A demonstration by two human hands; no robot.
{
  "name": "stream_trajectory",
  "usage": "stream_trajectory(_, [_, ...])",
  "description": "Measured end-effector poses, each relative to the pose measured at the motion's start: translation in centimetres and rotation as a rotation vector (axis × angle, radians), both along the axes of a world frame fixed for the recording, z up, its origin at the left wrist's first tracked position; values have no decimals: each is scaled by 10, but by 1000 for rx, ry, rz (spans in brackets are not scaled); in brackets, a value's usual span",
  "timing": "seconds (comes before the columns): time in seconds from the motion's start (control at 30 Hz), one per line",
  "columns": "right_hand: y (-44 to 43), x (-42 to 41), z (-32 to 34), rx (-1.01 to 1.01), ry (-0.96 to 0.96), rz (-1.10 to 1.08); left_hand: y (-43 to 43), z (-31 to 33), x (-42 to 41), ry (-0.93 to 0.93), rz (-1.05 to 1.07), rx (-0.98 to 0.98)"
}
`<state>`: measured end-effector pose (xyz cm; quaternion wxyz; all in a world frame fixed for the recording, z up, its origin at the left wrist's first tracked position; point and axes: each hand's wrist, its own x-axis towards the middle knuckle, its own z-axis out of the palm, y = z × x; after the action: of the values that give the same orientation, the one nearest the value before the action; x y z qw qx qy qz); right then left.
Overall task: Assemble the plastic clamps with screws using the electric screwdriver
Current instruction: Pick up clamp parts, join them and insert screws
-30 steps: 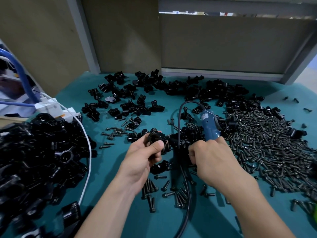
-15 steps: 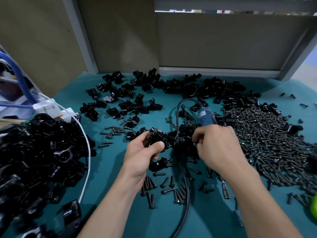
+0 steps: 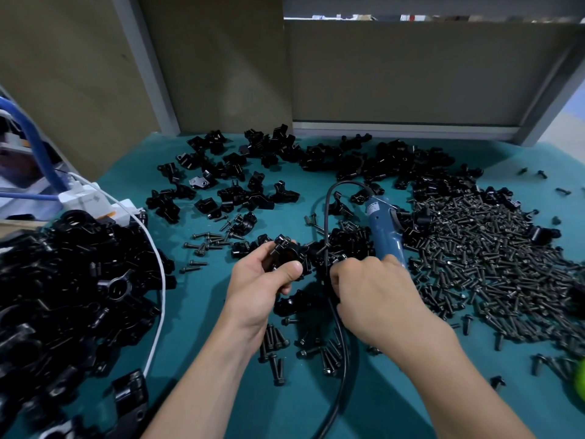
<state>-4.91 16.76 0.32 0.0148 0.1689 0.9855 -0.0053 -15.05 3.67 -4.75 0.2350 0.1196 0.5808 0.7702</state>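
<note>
My left hand (image 3: 258, 288) grips a black plastic clamp (image 3: 286, 253) just above the green mat, thumb across its front. My right hand (image 3: 370, 291) holds the blue electric screwdriver (image 3: 383, 231) by its lower body, its top leaning away to the back. The driver's tip is hidden behind my fingers, close to the right of the clamp. Its black cable (image 3: 340, 359) loops up over the tool and runs down between my forearms. A small heap of black screws (image 3: 316, 350) lies under my wrists.
A big pile of black screws (image 3: 493, 258) covers the right of the mat. Loose clamp parts (image 3: 240, 191) spread across the back. A heap of black clamps (image 3: 63, 286) fills the left, beside a white power strip (image 3: 91, 201) and white cord (image 3: 160, 280). Panels wall the back.
My right hand went to the screw pile on the right and came back left, bringing the screwdriver close beside the clamp. My left hand kept hold of the clamp.
</note>
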Motion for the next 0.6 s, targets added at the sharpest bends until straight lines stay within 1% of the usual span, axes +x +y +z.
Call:
stream_trajectory(0.13, [-7, -3, 4, 23, 6, -11, 0, -1, 0, -6, 9, -5])
stream_trajectory(0.3, [-7, -3, 7, -7, 4, -46, 0, -1, 0, -2, 10, 0])
stream_trajectory(0.4, [6, -1, 9, -16, 95, -103, 0, -1, 0, 6, 6, -7])
stream_trajectory(0.43, [13, -1, 9, -50, 159, -136, -1, 0, 0, 7, 0, 0])
stream_trajectory(0.47, [20, -1, 10, -132, 235, -167, -1, 0, 1, 8, -7, 7])
stream_trajectory(0.53, [27, -3, 9, -398, 397, -202, -1, 2, 2, 19, -19, 9])
stream_trajectory(0.6, [26, -5, 7, -590, 503, -189, -1, 3, 3, 39, -40, 8])
